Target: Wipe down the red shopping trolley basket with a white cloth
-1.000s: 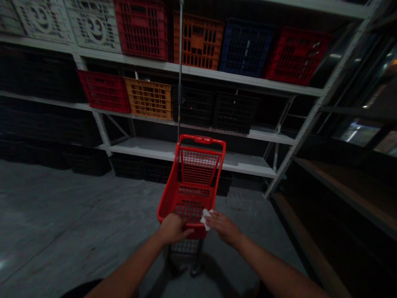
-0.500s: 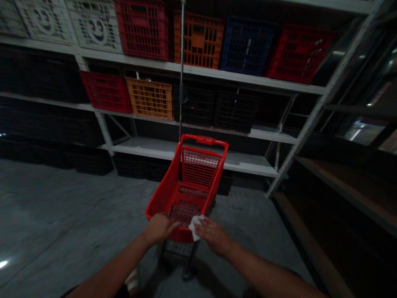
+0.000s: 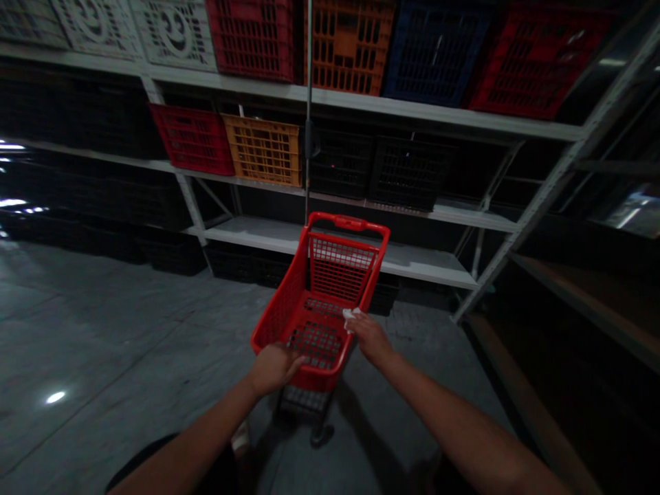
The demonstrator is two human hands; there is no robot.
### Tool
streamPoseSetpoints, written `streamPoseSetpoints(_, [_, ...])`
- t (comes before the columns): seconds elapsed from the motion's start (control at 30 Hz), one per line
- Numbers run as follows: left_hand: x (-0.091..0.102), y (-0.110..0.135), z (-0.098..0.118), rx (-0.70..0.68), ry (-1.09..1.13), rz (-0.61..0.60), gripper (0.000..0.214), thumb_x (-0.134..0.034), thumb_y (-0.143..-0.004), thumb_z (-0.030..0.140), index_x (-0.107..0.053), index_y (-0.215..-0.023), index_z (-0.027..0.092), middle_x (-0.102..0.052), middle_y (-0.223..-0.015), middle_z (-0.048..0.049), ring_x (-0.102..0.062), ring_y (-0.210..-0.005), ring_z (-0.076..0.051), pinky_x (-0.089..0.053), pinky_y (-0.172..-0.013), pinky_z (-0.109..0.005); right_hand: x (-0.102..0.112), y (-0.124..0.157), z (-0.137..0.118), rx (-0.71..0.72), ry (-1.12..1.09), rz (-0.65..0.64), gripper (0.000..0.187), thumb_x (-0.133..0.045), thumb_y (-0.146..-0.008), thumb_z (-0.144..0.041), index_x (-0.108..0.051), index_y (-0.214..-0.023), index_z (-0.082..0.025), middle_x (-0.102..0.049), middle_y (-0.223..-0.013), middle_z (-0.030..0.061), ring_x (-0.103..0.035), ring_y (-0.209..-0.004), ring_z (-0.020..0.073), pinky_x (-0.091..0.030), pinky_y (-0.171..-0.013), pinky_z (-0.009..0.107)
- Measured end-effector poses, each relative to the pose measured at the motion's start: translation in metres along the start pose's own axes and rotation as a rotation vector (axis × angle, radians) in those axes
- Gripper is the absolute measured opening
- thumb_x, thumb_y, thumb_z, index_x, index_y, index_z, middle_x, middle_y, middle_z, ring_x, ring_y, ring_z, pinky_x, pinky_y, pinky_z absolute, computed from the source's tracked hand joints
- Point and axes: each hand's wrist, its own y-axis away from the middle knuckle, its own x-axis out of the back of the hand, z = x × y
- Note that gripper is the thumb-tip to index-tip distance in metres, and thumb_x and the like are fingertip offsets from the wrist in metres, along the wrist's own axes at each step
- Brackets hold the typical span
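Observation:
A small red plastic shopping cart (image 3: 281, 302) stands on the floor in front of me, its handle at the far end. My left hand (image 3: 274, 367) is closed over the near rim of the basket, thumb lying on the inner side. With my right hand (image 3: 372, 337) I press a crumpled white cloth or tissue (image 3: 350, 317) against the right-hand rim, about halfway along. The fingers are closed on the cloth and partly hide it. Nothing lies in the basket; its grid floor shows.
Behind the cart runs a metal shelving rack (image 3: 258, 232). It bears white, red, blue and black crates, an orange crate (image 3: 350, 45) and a yellow crate (image 3: 264, 151). A thin upright pole (image 3: 308, 89) rises behind the cart. Dark wooden shelving (image 3: 546, 275) stands at the right.
My right hand has slid the white cloth from the near right corner of the cart farther along the right rim. My left hand stays on the near rim. The view has shifted slightly.

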Motion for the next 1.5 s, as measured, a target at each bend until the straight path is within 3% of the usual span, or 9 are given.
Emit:
streamPoseSetpoints(0.17, [-0.005,0.012,-0.013,-0.025,0.046,0.046,0.050,-0.019,-0.088,0.041,-0.061,-0.072,0.017,-0.063,-0.071,-0.0067,-0.056,-0.071,-0.017,-0.039,-0.073,-0.032,0.001,0.013,-0.056,0.004,-0.021,-0.038,0.027,-0.038,-0.087,-0.015,-0.057,-0.105,-0.016,-0.056,-0.118,0.0093,-0.046,-0.115,0.0168,-0.036,-0.100,0.038])
streamPoseSetpoints(0.43, [0.008,-0.005,-0.024,0.133,0.103,0.218,0.039,-0.027,-0.087,0.036,-0.061,-0.079,0.019,-0.064,-0.082,-0.0034,-0.051,-0.091,-0.018,-0.020,-0.100,-0.043,-0.052,0.019,-0.128,-0.062,-0.106,-0.044,0.031,-0.042,-0.083,-0.015,-0.055,-0.111,-0.018,-0.061,-0.110,0.0058,-0.048,-0.112,0.0155,-0.029,-0.104,0.036])
streamPoseSetpoints(0.53, [0.004,-0.014,-0.027,0.170,0.147,0.187,0.037,-0.028,-0.086,0.034,-0.060,-0.075,0.018,-0.065,-0.082,-0.0034,-0.050,-0.096,-0.019,-0.015,-0.100,-0.045,-0.047,0.013,-0.100,-0.058,-0.071,-0.069,0.032,-0.044,-0.082,-0.015,-0.056,-0.110,-0.020,-0.063,-0.107,0.0049,-0.052,-0.106,0.0154,-0.025,-0.105,0.039])
streamPoseSetpoints(0.7, [-0.005,-0.023,-0.028,0.115,0.245,0.119,0.033,-0.031,-0.082,0.027,-0.058,-0.065,0.018,-0.064,-0.077,-0.0014,-0.052,-0.091,-0.016,-0.015,-0.099,-0.044,-0.009,0.013,0.000,-0.147,0.097,0.035,0.032,-0.042,-0.081,-0.010,-0.058,-0.108,-0.017,-0.063,-0.108,0.0077,-0.053,-0.107,0.0163,-0.025,-0.104,0.042])
streamPoseSetpoints(0.8, [-0.005,-0.020,-0.029,0.093,0.242,0.119,0.030,-0.032,-0.079,0.025,-0.057,-0.062,0.019,-0.063,-0.076,-0.0009,-0.052,-0.089,-0.016,-0.016,-0.098,-0.043,0.006,0.019,0.032,-0.202,0.180,0.113,0.035,-0.040,-0.081,-0.009,-0.056,-0.111,-0.016,-0.061,-0.112,0.0096,-0.051,-0.110,0.0176,-0.026,-0.102,0.044])
streamPoseSetpoints(1.13, [0.005,-0.016,-0.053,0.072,0.151,0.050,0.026,-0.034,-0.073,0.020,-0.058,-0.063,0.019,-0.063,-0.077,-0.0022,-0.052,-0.087,-0.017,-0.022,-0.098,-0.041,-0.021,0.031,-0.079,-0.024,0.010,0.065,0.044,-0.031,-0.082,-0.008,-0.048,-0.121,-0.016,-0.056,-0.120,0.0078,-0.037,-0.123,0.0147,-0.028,-0.104,0.039])
streamPoseSetpoints(1.27, [0.018,-0.022,-0.038,0.193,0.095,0.131,0.025,-0.036,-0.073,0.020,-0.061,-0.072,0.020,-0.064,-0.089,-0.0045,-0.049,-0.100,-0.022,-0.016,-0.101,-0.048,-0.010,0.034,-0.046,-0.076,0.081,0.158,0.043,-0.032,-0.081,-0.006,-0.051,-0.118,-0.017,-0.057,-0.118,0.0081,-0.040,-0.121,0.0152,-0.025,-0.104,0.041])
streamPoseSetpoints(1.37, [0.024,-0.028,0.001,0.274,0.091,0.210,0.029,-0.034,-0.079,0.025,-0.062,-0.082,0.020,-0.064,-0.094,-0.0062,-0.052,-0.099,-0.022,-0.020,-0.101,-0.046,-0.002,0.034,-0.016,-0.164,0.150,0.214,0.044,-0.034,-0.078,-0.004,-0.052,-0.117,-0.016,-0.058,-0.116,0.0096,-0.041,-0.120,0.0167,-0.027,-0.103,0.043])
streamPoseSetpoints(1.5, [0.016,-0.041,0.059,0.305,0.107,0.139,0.049,-0.024,-0.085,0.046,-0.062,-0.092,0.016,-0.067,-0.085,-0.0104,-0.059,-0.085,-0.021,-0.037,-0.087,-0.037,0.004,0.031,0.002,-0.203,0.146,0.175,0.039,-0.040,-0.078,-0.008,-0.055,-0.113,-0.018,-0.059,-0.114,0.0080,-0.044,-0.117,0.0174,-0.030,-0.101,0.041])
